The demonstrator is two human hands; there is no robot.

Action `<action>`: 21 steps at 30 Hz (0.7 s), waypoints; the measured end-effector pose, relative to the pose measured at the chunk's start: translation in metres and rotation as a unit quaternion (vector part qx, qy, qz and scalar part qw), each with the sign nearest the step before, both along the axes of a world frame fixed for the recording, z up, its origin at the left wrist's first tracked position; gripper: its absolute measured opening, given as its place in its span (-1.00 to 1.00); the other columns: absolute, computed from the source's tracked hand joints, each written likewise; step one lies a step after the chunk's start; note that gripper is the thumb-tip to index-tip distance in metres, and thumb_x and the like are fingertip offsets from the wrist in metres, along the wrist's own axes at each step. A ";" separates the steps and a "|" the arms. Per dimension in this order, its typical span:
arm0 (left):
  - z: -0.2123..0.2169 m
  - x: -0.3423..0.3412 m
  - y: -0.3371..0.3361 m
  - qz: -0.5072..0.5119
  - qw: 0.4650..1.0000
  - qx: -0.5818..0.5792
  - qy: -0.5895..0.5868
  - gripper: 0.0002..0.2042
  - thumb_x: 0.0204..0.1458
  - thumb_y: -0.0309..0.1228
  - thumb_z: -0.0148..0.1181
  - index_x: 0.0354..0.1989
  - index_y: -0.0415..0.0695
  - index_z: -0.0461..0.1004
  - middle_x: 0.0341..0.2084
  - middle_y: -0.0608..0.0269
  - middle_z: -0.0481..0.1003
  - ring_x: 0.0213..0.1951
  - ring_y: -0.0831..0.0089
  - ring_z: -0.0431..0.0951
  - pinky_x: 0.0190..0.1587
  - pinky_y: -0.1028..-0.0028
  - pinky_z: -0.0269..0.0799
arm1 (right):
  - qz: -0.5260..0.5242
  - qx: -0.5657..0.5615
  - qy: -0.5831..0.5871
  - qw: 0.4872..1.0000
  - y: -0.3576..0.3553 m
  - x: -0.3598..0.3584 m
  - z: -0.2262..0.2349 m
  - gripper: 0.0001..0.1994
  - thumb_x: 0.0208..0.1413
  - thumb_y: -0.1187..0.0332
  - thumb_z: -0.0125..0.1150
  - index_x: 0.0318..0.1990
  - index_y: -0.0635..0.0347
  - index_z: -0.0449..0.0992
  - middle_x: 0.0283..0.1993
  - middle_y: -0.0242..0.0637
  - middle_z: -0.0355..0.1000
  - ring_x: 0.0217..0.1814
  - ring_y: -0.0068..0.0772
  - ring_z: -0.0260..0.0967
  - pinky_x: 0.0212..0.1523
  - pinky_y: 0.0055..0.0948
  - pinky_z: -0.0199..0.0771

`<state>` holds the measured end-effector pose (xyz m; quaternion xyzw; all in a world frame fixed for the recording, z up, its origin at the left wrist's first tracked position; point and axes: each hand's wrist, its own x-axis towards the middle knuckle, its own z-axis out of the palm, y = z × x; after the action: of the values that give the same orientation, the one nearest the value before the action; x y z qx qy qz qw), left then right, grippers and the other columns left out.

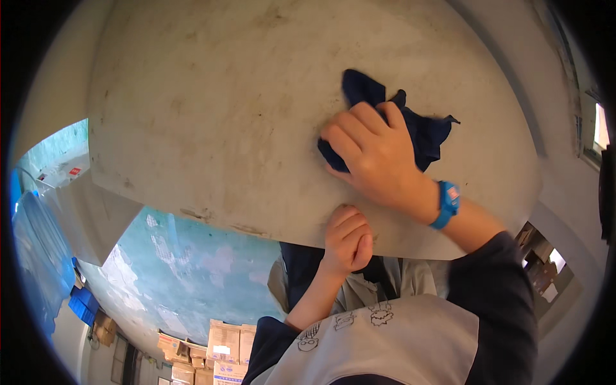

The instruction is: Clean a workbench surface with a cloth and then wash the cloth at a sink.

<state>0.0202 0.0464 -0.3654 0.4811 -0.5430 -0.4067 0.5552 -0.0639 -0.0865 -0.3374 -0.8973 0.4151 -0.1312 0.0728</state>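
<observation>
A dark navy cloth [428,138] lies bunched on a stained, pale tabletop [212,109]. My right hand [378,151] presses down on it, fingers curled over the fabric. Parts of the cloth stick out beyond the fingertips and to the right of the hand. A blue watch-like band [446,204] circles my right wrist. Closer to my body, my left hand [348,237] rests at the table's near edge, curled into a loose fist with nothing visible in it.
Dark smudges and worn spots mark the tabletop and its near edge. Stacked cardboard boxes [224,343] stand at the lower left, beyond peeling blue-green paint [205,256]. Blue translucent plastic [42,244] is at the far left. A window [600,128] shows at the right rim.
</observation>
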 end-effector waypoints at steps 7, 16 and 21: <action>0.004 0.005 -0.001 -0.031 0.999 -0.003 0.013 -0.78 -0.14 -0.48 -0.01 -0.78 -0.22 0.24 -0.72 0.15 0.29 -0.60 0.22 0.31 -0.50 0.34 0.21 | -0.206 -0.080 -0.035 0.975 -0.094 -0.024 -0.002 -0.73 -0.25 0.36 0.34 -0.29 0.15 0.52 -0.29 -0.18 0.47 -0.21 -0.05 0.37 -0.19 -0.18 0.34; 0.001 0.012 0.006 -0.061 0.997 -0.002 0.041 -0.92 -0.26 -0.54 0.05 -0.70 -0.24 0.34 -0.68 0.15 0.31 -0.58 0.18 0.34 -0.49 0.30 0.26 | -0.073 -0.058 -0.048 0.995 -0.093 -0.019 0.001 -0.76 -0.29 0.38 0.32 -0.36 0.14 0.51 -0.34 -0.19 0.46 -0.27 -0.07 0.37 -0.33 -0.19 0.34; -0.004 0.006 0.000 -0.025 0.999 -0.027 0.026 -0.91 -0.26 -0.54 0.05 -0.71 -0.24 0.33 -0.68 0.17 0.31 -0.57 0.20 0.33 -0.50 0.31 0.24 | -0.069 -0.023 0.008 0.997 -0.028 0.017 -0.007 -0.69 -0.42 0.34 0.39 -0.39 0.07 0.50 -0.30 -0.31 0.47 -0.21 -0.16 0.39 -0.24 -0.19 0.31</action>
<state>0.0265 0.0466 -0.3693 0.4412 -0.5510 -0.4178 0.5720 -0.0473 -0.1148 -0.3444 -0.8692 0.4731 -0.1383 0.0399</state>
